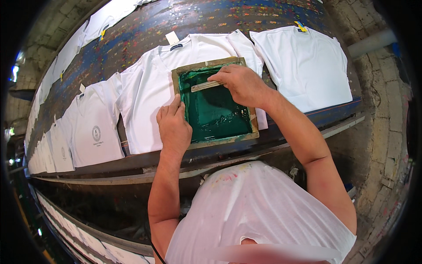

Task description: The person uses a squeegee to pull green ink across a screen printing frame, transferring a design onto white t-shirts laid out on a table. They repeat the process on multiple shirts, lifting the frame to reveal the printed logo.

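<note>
A square wooden screen frame with dark green mesh and wet green ink lies on a white T-shirt. My left hand holds the frame's left edge, its fingertips on the wood. My right hand grips a flat, pale squeegee over the upper part of the mesh, reaching in from the right. The shirt's collar shows above the frame, with a small white tag beside it.
Folded white shirts lie to the right and left, the left one printed with a grey emblem. The long table is speckled with paint. A rail runs along its near edge, and a grey pipe is at the right.
</note>
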The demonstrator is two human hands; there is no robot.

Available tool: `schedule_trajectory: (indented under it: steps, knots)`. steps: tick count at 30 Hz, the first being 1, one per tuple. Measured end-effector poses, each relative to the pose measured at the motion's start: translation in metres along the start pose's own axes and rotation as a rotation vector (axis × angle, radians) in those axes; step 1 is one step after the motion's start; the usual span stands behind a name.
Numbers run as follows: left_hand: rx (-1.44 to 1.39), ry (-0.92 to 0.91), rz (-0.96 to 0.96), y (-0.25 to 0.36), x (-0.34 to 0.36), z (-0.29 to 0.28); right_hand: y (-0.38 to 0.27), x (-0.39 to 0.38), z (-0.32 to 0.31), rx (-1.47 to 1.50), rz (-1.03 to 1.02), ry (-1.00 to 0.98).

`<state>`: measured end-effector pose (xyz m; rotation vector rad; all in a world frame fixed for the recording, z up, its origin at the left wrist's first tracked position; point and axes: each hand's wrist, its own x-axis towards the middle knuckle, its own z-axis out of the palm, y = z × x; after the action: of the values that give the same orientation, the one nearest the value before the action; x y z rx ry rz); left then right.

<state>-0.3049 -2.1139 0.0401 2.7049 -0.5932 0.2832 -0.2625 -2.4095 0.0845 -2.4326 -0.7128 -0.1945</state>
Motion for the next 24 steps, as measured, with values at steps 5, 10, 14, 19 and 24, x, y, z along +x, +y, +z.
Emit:
schedule_trajectory:
  steps: [5,10,14,19,24]
  knots:
    - [-0.026,0.020,0.004,-0.002,0.000,0.001,-0.036,-0.039,0.012,-0.076,-0.040,-0.041]
    - [-0.047,0.047,-0.005,0.001,0.001,0.000,-0.077,-0.072,0.008,-0.038,-0.074,-0.114]
    - [-0.052,0.084,-0.014,0.006,-0.001,-0.001,-0.054,-0.056,-0.013,0.130,-0.042,-0.231]
    - [-0.043,0.177,-0.079,0.012,-0.004,0.007,-0.005,-0.002,-0.014,0.052,0.015,-0.066]
    - [-0.113,0.200,-0.105,0.012,-0.010,0.014,0.005,0.010,-0.006,-0.037,0.050,0.018]
